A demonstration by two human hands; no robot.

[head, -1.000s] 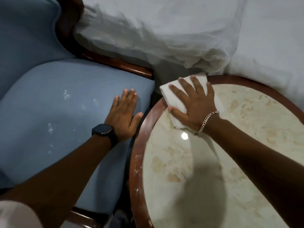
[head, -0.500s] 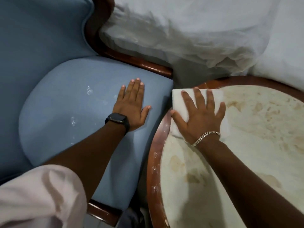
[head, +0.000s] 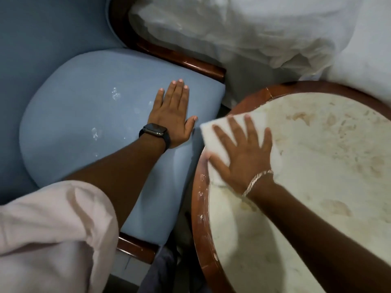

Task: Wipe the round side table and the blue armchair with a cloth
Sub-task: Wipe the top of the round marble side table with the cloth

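The round side table (head: pixel 330 157) has a cream marble top inside a brown wooden rim, on the right. A folded white cloth (head: pixel 213 134) lies at its left edge, partly over the rim. My right hand (head: pixel 243 153) presses flat on the cloth with fingers spread. The blue armchair (head: pixel 80 115) fills the left; its seat cushion carries small white flecks. My left hand (head: pixel 173 115), with a black watch on its wrist, rests flat and open on the seat's right side.
White bedding (head: pixel 264 32) is piled behind the chair and table. The chair's dark wooden frame (head: pixel 182 60) runs along the seat's far edge. A narrow gap separates seat and table. White specks dot the table's wooden rim (head: pixel 200 195).
My right hand has slid the cloth toward me along the table's left rim. The view has shifted, so chair and table sit further right. My left hand stays flat on the seat.
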